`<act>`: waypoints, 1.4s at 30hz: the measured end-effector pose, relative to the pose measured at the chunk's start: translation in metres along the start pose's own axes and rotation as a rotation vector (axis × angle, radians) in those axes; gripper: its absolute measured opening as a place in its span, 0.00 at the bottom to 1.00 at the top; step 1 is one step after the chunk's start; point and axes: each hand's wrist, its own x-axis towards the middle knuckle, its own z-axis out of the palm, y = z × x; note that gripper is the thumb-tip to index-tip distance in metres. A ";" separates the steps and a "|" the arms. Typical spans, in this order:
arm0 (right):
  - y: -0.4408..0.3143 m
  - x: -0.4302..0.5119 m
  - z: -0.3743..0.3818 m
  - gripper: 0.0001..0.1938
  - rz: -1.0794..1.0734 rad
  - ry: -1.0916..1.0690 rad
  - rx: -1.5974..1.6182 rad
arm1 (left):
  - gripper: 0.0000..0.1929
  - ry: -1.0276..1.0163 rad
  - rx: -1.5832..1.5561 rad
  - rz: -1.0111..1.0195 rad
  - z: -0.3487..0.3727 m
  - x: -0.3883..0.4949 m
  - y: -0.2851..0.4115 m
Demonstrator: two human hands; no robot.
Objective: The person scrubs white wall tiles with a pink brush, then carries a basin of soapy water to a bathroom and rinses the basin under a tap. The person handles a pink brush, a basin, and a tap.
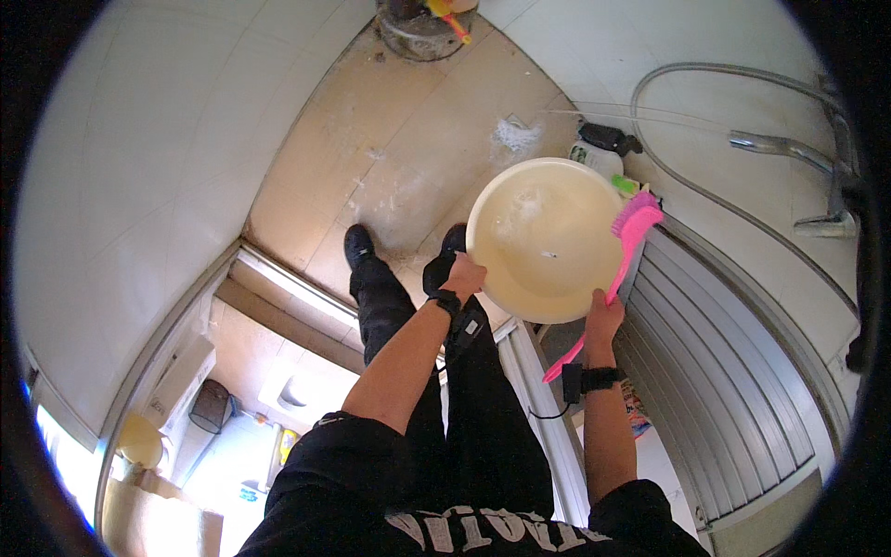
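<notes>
A round cream plastic basin (pixel 550 244) is held up between both hands, with some liquid and a little foam inside. My left hand (pixel 465 275) is closed on the basin's left rim. At the lower right rim, my right hand (pixel 604 317) grips the basin and also the handle of a pink scrubbing brush (pixel 630 240). The brush's bristled head rises beside the basin's right edge, and its handle end sticks out below the hand. White foam (pixel 516 134) lies on the tiled floor beyond the basin.
A metal faucet (pixel 779 146) with a looping shower hose (pixel 696 67) is on the right wall. Bottles (pixel 597 157) stand in the corner by the basin. A grimy bucket (pixel 424 35) is at the far end. A raised door track (pixel 299 282) crosses behind my feet; a slatted panel (pixel 717 348) is at right.
</notes>
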 end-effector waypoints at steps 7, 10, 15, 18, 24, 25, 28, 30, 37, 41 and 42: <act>-0.002 -0.052 0.160 0.15 0.246 -0.335 0.025 | 0.18 0.031 0.452 0.207 -0.160 0.047 -0.135; -0.026 -0.073 0.249 0.17 0.359 -0.535 0.003 | 0.13 0.136 1.224 0.548 -0.269 0.057 -0.156; -0.091 -0.076 0.347 0.18 0.464 -0.789 0.045 | 0.12 0.342 -0.305 0.041 -0.375 0.069 -0.078; -0.117 -0.082 0.360 0.19 0.508 -0.838 -0.015 | 0.13 0.414 -0.237 0.075 -0.393 0.050 -0.033; -0.120 -0.098 0.324 0.18 0.501 -0.730 0.079 | 0.13 0.389 -0.015 0.119 -0.365 0.023 -0.008; -0.116 -0.099 0.312 0.18 0.501 -0.721 0.098 | 0.13 0.369 0.036 0.111 -0.356 0.019 -0.007; -0.105 -0.095 0.272 0.19 0.555 -0.678 0.109 | 0.12 0.353 -0.127 0.020 -0.320 0.007 0.000; -0.096 -0.090 0.240 0.17 0.551 -0.717 0.180 | 0.13 0.329 -0.127 0.034 -0.293 -0.003 0.012; -0.088 -0.061 0.134 0.15 0.638 -0.411 0.441 | 0.18 0.199 -0.234 0.105 -0.184 -0.056 0.087; -0.098 -0.035 0.063 0.14 0.601 -0.333 0.524 | 0.21 0.125 -0.176 0.112 -0.129 -0.105 0.150; -0.098 -0.027 0.047 0.14 0.594 -0.352 0.530 | 0.21 0.127 -0.198 0.130 -0.117 -0.117 0.163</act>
